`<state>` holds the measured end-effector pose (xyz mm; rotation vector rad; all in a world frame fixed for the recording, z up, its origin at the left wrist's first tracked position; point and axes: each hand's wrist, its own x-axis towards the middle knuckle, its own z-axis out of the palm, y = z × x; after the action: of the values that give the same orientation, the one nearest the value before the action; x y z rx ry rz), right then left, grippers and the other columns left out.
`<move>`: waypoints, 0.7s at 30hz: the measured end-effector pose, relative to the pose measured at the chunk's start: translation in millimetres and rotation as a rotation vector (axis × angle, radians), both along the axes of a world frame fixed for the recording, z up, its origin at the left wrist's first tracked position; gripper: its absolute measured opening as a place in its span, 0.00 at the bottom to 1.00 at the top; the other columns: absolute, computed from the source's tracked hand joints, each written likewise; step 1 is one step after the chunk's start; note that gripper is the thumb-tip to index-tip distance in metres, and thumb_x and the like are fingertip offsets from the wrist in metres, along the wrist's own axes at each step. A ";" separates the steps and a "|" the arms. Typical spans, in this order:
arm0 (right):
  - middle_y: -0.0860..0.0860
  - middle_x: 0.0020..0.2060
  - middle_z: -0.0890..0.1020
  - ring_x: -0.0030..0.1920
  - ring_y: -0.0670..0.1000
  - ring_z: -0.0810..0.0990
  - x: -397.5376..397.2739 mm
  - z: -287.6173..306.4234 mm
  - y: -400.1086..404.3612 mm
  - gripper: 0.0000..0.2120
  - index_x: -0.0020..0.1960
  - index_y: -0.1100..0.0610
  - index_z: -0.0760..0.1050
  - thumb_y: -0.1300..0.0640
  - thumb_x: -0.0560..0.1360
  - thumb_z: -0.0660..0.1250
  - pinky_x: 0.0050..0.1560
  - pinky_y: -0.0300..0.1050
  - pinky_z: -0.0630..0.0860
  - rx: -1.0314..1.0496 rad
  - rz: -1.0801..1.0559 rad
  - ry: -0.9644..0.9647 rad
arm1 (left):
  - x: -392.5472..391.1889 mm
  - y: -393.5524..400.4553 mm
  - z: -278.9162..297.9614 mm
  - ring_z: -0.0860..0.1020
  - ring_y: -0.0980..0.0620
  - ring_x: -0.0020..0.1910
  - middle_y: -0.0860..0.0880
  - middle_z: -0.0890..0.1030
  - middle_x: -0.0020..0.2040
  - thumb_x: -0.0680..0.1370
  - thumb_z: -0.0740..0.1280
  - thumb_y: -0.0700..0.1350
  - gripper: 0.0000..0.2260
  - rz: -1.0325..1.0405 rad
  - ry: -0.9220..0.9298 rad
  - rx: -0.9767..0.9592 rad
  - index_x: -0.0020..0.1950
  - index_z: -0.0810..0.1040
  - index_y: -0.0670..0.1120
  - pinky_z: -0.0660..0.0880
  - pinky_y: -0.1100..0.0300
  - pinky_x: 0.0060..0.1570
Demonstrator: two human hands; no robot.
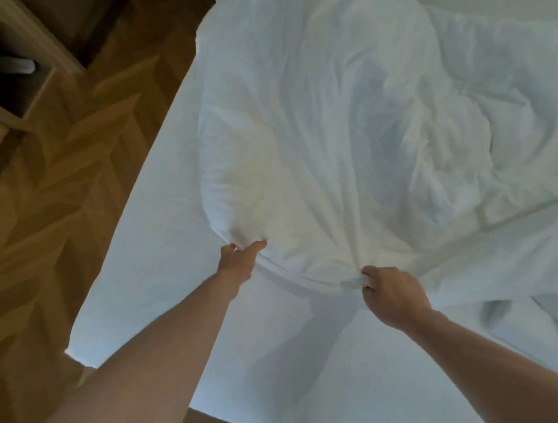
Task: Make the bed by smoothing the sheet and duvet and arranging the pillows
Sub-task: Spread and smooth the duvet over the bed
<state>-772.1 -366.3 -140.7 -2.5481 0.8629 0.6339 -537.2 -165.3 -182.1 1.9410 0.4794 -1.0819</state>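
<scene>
A rumpled white duvet [332, 140] lies bunched across the middle and right of the bed, over a flat white sheet [153, 279] that shows bare along the left side and near end. My left hand [238, 260] pinches the duvet's near left corner between thumb and fingers. My right hand [391, 294] grips a gathered fold of the duvet's near edge. Creases fan out from both grips. No pillow can be made out.
Herringbone wood floor [56, 203] runs along the bed's left side. A pale wooden shelf unit [23, 78] with a dark compartment stands at the upper left. The bed's near corner [77, 354] is at lower left.
</scene>
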 end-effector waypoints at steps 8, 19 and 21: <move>0.49 0.26 0.70 0.28 0.48 0.69 -72.2 103.2 22.4 0.06 0.35 0.52 0.71 0.51 0.69 0.60 0.32 0.46 0.68 0.326 -0.246 -0.380 | -12.6 -7.6 65.4 0.81 0.46 0.57 0.47 0.81 0.60 0.73 0.76 0.58 0.25 0.535 0.222 -0.424 0.63 0.75 0.46 0.79 0.49 0.59; 0.46 0.65 0.77 0.66 0.51 0.77 -135.0 177.7 71.5 0.28 0.68 0.42 0.65 0.41 0.68 0.64 0.60 0.42 0.73 0.222 -0.161 0.313 | -84.1 11.9 242.2 0.73 0.53 0.30 0.51 0.77 0.37 0.75 0.65 0.36 0.12 -0.163 -0.648 -0.275 0.53 0.77 0.52 0.69 0.65 0.30; 0.48 0.76 0.65 0.73 0.52 0.69 -113.8 179.8 83.7 0.53 0.80 0.50 0.50 0.32 0.62 0.64 0.69 0.46 0.70 0.230 -0.138 0.171 | -111.7 24.9 279.1 0.67 0.54 0.26 0.54 0.72 0.31 0.74 0.65 0.33 0.14 -0.283 -0.661 -0.335 0.50 0.78 0.52 0.65 0.64 0.28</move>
<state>-885.9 -282.6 39.2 -2.2340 0.9531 0.8633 -648.8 -140.4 96.9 1.9475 -0.3274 -0.5715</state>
